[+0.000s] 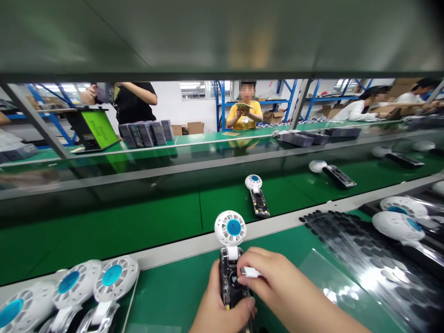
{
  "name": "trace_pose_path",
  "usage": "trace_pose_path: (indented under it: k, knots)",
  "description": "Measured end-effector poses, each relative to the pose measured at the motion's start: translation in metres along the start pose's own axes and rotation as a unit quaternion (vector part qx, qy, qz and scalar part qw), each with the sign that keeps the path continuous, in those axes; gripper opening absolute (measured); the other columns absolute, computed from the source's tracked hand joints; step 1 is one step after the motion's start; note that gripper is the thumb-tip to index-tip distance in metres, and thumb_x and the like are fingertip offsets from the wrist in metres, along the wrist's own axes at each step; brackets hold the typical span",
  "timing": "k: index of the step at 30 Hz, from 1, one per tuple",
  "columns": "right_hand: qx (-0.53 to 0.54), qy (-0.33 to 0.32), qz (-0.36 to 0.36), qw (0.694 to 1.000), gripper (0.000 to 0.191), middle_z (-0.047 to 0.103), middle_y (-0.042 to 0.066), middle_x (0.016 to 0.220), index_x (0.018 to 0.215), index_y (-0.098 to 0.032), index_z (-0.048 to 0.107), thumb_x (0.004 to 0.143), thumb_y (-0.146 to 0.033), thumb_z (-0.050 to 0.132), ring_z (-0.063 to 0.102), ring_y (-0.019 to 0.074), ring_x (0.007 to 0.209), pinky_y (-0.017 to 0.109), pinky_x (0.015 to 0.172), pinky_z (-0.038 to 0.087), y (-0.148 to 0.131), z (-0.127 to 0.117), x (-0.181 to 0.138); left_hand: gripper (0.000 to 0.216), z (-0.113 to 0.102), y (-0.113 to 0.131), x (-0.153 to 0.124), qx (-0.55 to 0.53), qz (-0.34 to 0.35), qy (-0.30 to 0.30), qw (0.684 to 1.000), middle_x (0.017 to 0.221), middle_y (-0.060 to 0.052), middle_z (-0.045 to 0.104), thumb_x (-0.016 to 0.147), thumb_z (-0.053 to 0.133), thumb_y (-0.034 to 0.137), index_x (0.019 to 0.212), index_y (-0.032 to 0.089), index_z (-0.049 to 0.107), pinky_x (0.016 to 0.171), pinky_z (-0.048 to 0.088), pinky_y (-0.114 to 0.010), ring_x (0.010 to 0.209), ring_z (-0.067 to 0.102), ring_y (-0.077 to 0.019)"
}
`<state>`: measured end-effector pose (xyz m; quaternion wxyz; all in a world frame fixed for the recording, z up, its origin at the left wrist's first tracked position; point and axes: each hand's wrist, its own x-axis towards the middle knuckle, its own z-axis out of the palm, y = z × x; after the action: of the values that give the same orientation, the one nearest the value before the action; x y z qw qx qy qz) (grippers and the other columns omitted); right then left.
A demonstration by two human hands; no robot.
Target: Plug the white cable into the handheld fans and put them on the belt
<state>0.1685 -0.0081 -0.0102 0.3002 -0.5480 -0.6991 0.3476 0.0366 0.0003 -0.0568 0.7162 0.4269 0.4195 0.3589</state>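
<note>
My left hand [225, 305] is closed around the dark, see-through body of a handheld fan [231, 227]. The fan's round white head with a blue centre points up and away from me. Between the thumb and fingers of my right hand [265, 273] is a white USB plug [250, 272] with a metal tip. My right fingertips rest at the side of the fan body, and the plug lies across its front, its tip outside any socket. The lower end of the fan is covered by my left thumb and fingers.
Several similar fans [113, 277] stand at the left, and more [398, 226] lie at the right beside a clear sheet of black discs [374, 254]. Beyond the bench rail, fans [259, 203] lie on the green conveyor [166, 212]. Co-workers [244, 111] sit or stand across the line.
</note>
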Motion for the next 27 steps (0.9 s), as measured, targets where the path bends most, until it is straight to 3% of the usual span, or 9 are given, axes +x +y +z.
trace_pose_path:
  k: [5,10,15,20,27]
  knots:
    - [-0.072,-0.003,-0.016,0.997,0.021,0.055,-0.003,0.076,0.072,-0.023,0.055,0.075,-0.005,0.045,0.054,0.0127,0.066,0.022,0.058,0.04,0.0025,0.003,0.0022,0.059,0.0019,0.0013,-0.0007,0.034,0.011,0.016,0.999,0.072,0.0,0.06,0.053,0.06,0.015,0.104,0.016,0.031,0.056,0.043,-0.028,0.055,0.055,-0.0141]
    - [-0.075,-0.008,-0.05,0.996,0.025,0.053,-0.003,0.081,0.076,-0.024,0.053,0.073,-0.001,0.041,0.054,0.0122,0.067,0.022,0.059,0.041,0.002,-0.001,-0.0001,0.057,0.0017,0.0,-0.0002,0.047,0.021,0.041,0.998,0.082,-0.003,0.061,0.05,0.059,0.012,0.102,0.019,0.035,0.065,0.043,-0.03,0.072,0.058,-0.0195]
    - [-0.052,-0.028,-0.037,0.998,0.023,0.052,-0.004,0.08,0.074,-0.024,0.049,0.078,-0.003,0.04,0.053,0.011,0.067,0.02,0.057,0.041,0.0016,-0.0055,-0.0025,0.063,0.0017,0.0012,-0.0011,0.006,-0.027,0.026,0.999,0.063,0.003,0.06,0.053,0.064,0.018,0.106,0.019,0.029,0.059,0.046,-0.032,0.054,0.057,-0.0162]
    - [-0.046,-0.008,-0.038,0.998,0.02,0.052,-0.005,0.076,0.073,-0.024,0.05,0.078,-0.005,0.042,0.053,0.0107,0.066,0.019,0.058,0.04,0.0041,-0.0002,0.0004,0.059,0.0045,0.0061,-0.0029,-0.009,-0.023,0.038,0.999,0.059,0.004,0.061,0.052,0.062,0.015,0.103,0.017,0.031,0.055,0.046,-0.029,0.05,0.056,-0.0146]
    - [-0.082,0.0,-0.081,0.993,0.029,0.054,-0.004,0.073,0.07,-0.021,0.053,0.06,0.003,0.041,0.051,0.0103,0.065,0.019,0.057,0.036,0.0048,0.0043,0.0023,0.052,0.0073,0.0071,-0.003,-0.005,0.002,0.039,0.999,0.058,0.005,0.06,0.053,0.059,0.015,0.099,0.019,0.034,0.054,0.045,-0.027,0.053,0.056,-0.0146]
